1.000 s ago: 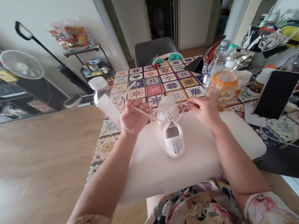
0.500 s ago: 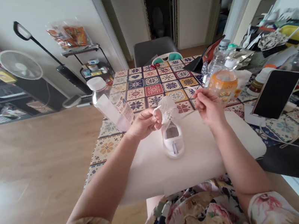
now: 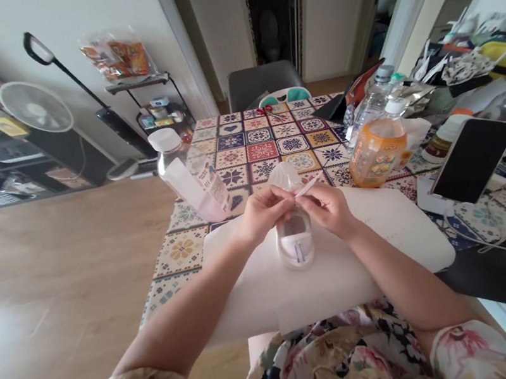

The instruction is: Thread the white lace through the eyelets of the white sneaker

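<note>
A white shoe (image 3: 296,255) stands on a white mat (image 3: 245,297), its toe pointing away from me and its heel towards me. Over its laced front, my left hand (image 3: 266,214) and my right hand (image 3: 329,208) meet fingertip to fingertip. Both are closed in a pinch on the white shoelace (image 3: 307,186), whose end sticks up between them. My fingers cover most of the lacing and part of the tongue.
A tilted clear bottle (image 3: 199,184) is close on the left. To the right stand an orange-labelled bottle (image 3: 377,151), a clear bottle (image 3: 370,106) and a phone (image 3: 473,160) on a stand. Red scissors (image 3: 269,111) lie far back on the patterned tablecloth (image 3: 259,151).
My right hand has come down and left from its raised spot, drawing in to my left hand. The two hands now touch above the shoe; before they were well apart.
</note>
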Available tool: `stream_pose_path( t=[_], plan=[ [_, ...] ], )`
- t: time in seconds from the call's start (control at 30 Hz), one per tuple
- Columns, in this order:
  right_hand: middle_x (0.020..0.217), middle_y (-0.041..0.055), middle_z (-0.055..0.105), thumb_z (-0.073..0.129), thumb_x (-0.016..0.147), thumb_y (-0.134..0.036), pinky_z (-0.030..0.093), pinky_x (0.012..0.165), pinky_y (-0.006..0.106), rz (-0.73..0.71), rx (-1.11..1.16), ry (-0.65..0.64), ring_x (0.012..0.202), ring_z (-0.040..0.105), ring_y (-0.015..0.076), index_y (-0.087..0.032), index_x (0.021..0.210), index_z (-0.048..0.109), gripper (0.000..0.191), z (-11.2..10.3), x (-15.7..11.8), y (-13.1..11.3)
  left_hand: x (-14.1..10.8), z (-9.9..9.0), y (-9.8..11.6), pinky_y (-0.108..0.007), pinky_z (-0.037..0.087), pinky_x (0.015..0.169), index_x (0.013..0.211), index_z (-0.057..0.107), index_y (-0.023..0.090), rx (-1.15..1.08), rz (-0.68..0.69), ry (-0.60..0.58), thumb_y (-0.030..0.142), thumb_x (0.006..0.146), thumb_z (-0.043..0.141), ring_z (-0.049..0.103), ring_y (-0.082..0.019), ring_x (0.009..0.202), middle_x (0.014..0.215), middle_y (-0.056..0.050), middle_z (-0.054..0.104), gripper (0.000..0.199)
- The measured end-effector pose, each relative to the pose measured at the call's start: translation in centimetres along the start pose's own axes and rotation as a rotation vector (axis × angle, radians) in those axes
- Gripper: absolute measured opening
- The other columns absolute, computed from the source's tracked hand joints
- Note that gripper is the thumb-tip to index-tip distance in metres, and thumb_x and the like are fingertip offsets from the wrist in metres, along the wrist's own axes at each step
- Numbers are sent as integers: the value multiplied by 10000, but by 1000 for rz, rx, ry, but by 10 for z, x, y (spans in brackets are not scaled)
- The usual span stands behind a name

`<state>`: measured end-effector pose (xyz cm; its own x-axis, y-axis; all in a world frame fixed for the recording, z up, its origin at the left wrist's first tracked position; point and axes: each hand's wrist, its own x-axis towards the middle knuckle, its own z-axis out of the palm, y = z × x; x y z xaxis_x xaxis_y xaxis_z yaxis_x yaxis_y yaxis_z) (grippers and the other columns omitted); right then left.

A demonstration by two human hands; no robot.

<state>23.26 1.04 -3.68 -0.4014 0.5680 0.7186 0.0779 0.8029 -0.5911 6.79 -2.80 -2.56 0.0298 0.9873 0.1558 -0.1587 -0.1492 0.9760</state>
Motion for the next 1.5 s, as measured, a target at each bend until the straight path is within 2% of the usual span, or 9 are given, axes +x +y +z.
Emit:
stream_pose_path(
  t=[0.2, 0.33, 0.47, 0.67, 0.77, 1.03, 1.27, 1.37, 1.5],
  plan=[
    [761, 19, 696, 525, 953, -319, 491, 667, 260, -52, -20, 32, 704, 634, 142, -204, 852, 668, 209, 0, -1, -2, 3, -2, 0, -144, 266, 350, 775, 621, 156, -70, -62, -36, 390, 603, 862, 403, -22, 359, 498, 57, 570, 377],
    [833, 31, 720, 521, 957, -290, 511, 775, 274, -132, -6, -16, 816, 673, 151, -212, 879, 655, 174, -1, 1, -3, 6, -6, -3, -168, 398, 448, 907, 725, 164, -138, -91, -124, 383, 534, 900, 506, -42, 466, 669, 4, 676, 467],
    [874, 39, 726, 536, 947, -261, 515, 777, 274, -129, 41, -41, 855, 678, 152, -220, 897, 652, 133, -1, 2, -3, 6, -5, -6, -205, 482, 567, 839, 760, 221, -206, -55, -81, 344, 515, 912, 592, -86, 578, 672, 21, 666, 379],
    [933, 52, 713, 559, 926, -238, 506, 784, 288, -141, 108, -37, 869, 656, 150, -213, 847, 633, 111, -1, 3, -6, 5, -5, -10, -201, 446, 555, 648, 715, 200, -153, 91, 6, 366, 531, 898, 581, -87, 636, 771, 2, 668, 273],
    [866, 42, 696, 546, 936, -276, 495, 769, 296, -63, 145, 23, 825, 641, 152, -208, 836, 619, 141, -1, 2, -7, 4, -6, -9, -237, 476, 627, 680, 710, 192, -79, 83, -13, 367, 590, 870, 611, -114, 681, 775, -13, 696, 254],
    [672, -29, 553, 660, 851, -386, 380, 509, 214, 260, 243, 127, 554, 484, 92, -196, 854, 549, 220, 5, -1, 2, -1, -1, -5, -255, 506, 642, 696, 703, 166, 42, 77, 0, 312, 561, 883, 622, -116, 615, 677, -7, 691, 268],
    [803, 25, 593, 592, 850, -215, 409, 581, 236, 97, 94, -108, 670, 501, 120, -171, 912, 633, 86, -1, 4, 0, 0, -8, -7, -266, 519, 680, 795, 766, 200, 125, 191, 69, 320, 657, 828, 666, -162, 757, 818, -47, 736, 193],
    [794, 25, 596, 594, 859, -216, 411, 587, 235, 82, 83, -144, 684, 513, 124, -174, 855, 625, 52, -1, 5, 2, 0, -8, -6, -250, 498, 680, 732, 756, 194, 213, 231, 98, 290, 656, 826, 647, -158, 771, 779, -41, 712, 141],
    [728, 1, 570, 621, 867, -257, 407, 560, 225, 122, 43, -121, 624, 501, 111, -178, 843, 590, 88, 5, 1, 4, 1, -5, -5, -222, 452, 577, 712, 718, 178, 141, 136, 134, 320, 662, 813, 585, -112, 623, 679, -8, 667, 178]
  ],
)
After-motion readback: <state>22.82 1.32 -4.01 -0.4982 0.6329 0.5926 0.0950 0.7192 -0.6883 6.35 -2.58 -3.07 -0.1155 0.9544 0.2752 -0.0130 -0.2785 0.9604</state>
